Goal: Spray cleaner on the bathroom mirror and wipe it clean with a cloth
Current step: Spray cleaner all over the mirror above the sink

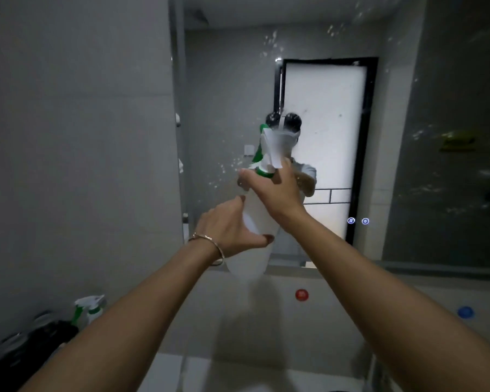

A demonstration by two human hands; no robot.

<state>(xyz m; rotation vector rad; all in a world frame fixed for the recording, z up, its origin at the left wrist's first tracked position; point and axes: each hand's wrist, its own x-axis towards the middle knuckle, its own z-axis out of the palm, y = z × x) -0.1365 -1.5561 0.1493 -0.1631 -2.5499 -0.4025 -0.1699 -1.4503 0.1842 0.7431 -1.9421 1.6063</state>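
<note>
A white spray bottle (248,258) with a green and white trigger head is held up in front of the bathroom mirror (402,114). My right hand (275,190) grips its neck just below the trigger head. My left hand (229,226) is cupped around the side of the bottle's body, thumb on the front. The nozzle points toward the mirror. White droplets and streaks of cleaner speckle the glass at the upper middle and the right. No cloth is in view.
A second spray bottle (89,308) stands at the lower left beside a dark object (31,352). Red (301,294) and blue (465,312) round marks sit on the ledge below the mirror. A grey tiled wall (77,137) fills the left.
</note>
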